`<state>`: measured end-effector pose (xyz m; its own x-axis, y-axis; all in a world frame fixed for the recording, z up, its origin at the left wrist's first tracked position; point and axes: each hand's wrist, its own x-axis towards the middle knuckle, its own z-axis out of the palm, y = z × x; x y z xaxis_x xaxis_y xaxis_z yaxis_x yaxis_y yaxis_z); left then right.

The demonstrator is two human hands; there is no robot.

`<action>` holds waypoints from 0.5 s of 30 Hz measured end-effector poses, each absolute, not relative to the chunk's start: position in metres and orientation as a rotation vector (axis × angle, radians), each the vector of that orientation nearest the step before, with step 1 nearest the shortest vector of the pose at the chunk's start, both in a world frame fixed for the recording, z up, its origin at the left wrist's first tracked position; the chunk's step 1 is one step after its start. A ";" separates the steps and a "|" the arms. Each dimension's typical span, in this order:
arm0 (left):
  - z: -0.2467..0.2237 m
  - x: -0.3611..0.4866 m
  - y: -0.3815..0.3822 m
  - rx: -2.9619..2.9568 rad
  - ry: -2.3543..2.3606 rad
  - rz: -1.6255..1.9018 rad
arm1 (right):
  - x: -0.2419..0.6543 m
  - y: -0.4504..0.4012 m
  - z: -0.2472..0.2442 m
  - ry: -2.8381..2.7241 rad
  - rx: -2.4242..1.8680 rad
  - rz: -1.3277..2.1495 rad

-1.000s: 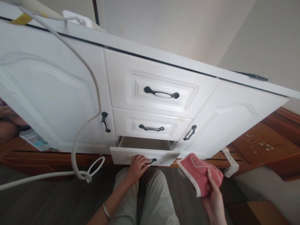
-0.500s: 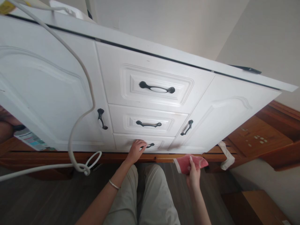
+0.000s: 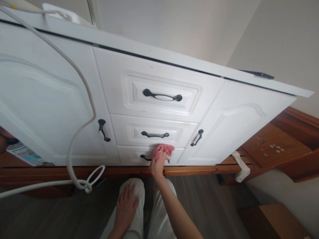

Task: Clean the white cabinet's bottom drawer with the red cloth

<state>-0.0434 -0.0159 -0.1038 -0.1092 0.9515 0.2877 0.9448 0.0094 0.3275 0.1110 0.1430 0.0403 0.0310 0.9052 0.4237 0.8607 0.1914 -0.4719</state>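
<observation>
My right hand (image 3: 158,165) presses a bunched pink cloth (image 3: 163,150) against the front of the bottom drawer (image 3: 129,154). The cloth covers the right part of that drawer's dark handle (image 3: 145,158). On my left knee rests my left hand (image 3: 127,207), its fingers spread and holding nothing. Above are the middle drawer (image 3: 174,134) and the top drawer (image 3: 159,79), each with a black handle. All three drawers are closed in the white cabinet (image 3: 62,126).
A white cable (image 3: 82,74) hangs down across the left door and loops near the wooden ledge (image 3: 194,170). At right, a white sock-like cloth (image 3: 241,167) drapes over the ledge, and a cardboard box (image 3: 279,219) is on the floor. A dark flat object (image 3: 259,74) lies on the cabinet top.
My left hand has left the bottom drawer's handle and come down onto my knee. My right hand has moved left with the pink cloth, onto the bottom drawer.
</observation>
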 end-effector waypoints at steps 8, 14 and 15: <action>-0.108 -0.033 -0.015 2.395 2.291 0.385 | -0.041 0.142 0.032 -2.328 -1.412 0.316; -0.107 -0.038 -0.016 2.365 2.323 0.465 | -0.030 0.139 0.007 -2.532 -1.344 0.167; -0.104 -0.038 -0.015 2.353 2.329 0.492 | -0.020 0.139 0.002 -2.567 -1.333 0.151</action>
